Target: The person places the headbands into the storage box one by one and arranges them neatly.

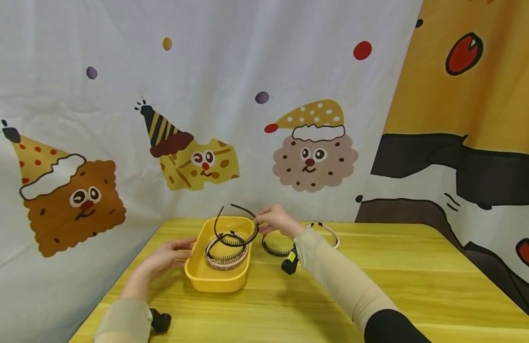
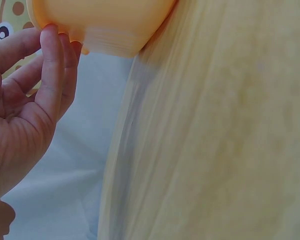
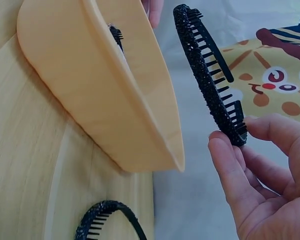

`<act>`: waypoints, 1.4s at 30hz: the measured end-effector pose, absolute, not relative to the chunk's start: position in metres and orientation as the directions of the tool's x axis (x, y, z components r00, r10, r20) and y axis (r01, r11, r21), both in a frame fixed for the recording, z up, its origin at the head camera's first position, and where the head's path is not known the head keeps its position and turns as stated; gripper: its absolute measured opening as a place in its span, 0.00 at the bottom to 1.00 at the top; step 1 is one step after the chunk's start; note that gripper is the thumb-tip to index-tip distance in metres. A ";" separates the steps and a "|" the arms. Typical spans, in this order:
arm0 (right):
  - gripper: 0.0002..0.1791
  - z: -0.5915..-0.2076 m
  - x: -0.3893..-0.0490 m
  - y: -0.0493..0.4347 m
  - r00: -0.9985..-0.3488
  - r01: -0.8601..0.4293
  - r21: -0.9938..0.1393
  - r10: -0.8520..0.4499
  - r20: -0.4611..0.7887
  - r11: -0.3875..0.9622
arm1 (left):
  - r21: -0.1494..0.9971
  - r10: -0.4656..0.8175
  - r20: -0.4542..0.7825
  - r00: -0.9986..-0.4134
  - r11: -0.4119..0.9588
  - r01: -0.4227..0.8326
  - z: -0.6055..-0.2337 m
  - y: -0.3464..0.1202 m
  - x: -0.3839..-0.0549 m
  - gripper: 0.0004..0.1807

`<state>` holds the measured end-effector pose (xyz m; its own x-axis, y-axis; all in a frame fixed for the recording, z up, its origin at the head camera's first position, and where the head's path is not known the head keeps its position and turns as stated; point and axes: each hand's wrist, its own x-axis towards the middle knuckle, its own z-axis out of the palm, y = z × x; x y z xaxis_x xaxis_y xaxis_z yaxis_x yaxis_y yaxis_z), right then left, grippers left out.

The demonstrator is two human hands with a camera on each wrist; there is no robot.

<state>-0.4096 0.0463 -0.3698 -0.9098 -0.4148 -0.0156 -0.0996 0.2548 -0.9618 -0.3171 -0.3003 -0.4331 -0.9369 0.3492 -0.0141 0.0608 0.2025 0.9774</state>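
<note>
My right hand (image 1: 278, 220) pinches one end of a black toothed headband (image 3: 202, 75) between thumb and fingers. The headband has a glittery, beaded outer face and hangs over a yellow plastic bin (image 1: 217, 285). Inside that bin lie several headbands (image 1: 226, 263), among them black, pink and glittery ones. On the bin's left side, my left hand (image 1: 167, 257) touches the outer wall with its fingertips, fingers extended, as the left wrist view also shows. Just right of the bin, a second black toothed headband (image 3: 97, 215) lies on the table.
A pink headband (image 1: 334, 237) lies on the wood-grain table (image 1: 375, 281) beyond the right forearm. Behind the table's far edge hangs a white curtain (image 1: 221, 62) printed with cartoon biscuits and cheese. Black camera mounts (image 1: 290, 263) sit at both wrists.
</note>
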 end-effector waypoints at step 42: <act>0.06 -0.377 -0.403 0.007 -0.910 -0.155 -0.916 -0.414 -0.013 0.370 | 0.982 0.324 -0.021 -0.946 0.186 0.042 -0.431 -0.299 -0.317 0.33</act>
